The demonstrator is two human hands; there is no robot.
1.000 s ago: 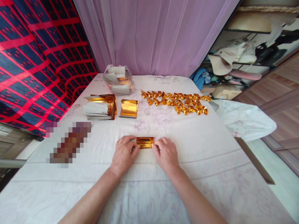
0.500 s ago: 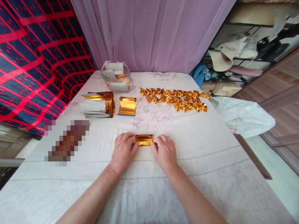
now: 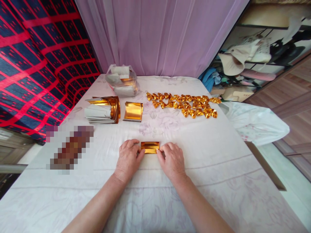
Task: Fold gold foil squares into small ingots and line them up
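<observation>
Foil strip (image 3: 150,148) between left hand (image 3: 128,158) and right hand (image 3: 172,159), against both.

Left hand (image 3: 128,157) and right hand (image 3: 172,159), palms down, pinch from opposite sides, fingers curled; left forearm (image 3: 97,202) and right forearm (image 3: 200,202) spread apart behind the grip.

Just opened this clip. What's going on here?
A person's left hand and right hand are at the two ends of a creased piece of gold foil paper on a floral cloth. Beyond, toward the left, are a small stack of gold foil sheets, a larger curled stack and a clear plastic bag holding more. Toward the right, shaped gold foil pieces lie in rough rows.
</observation>
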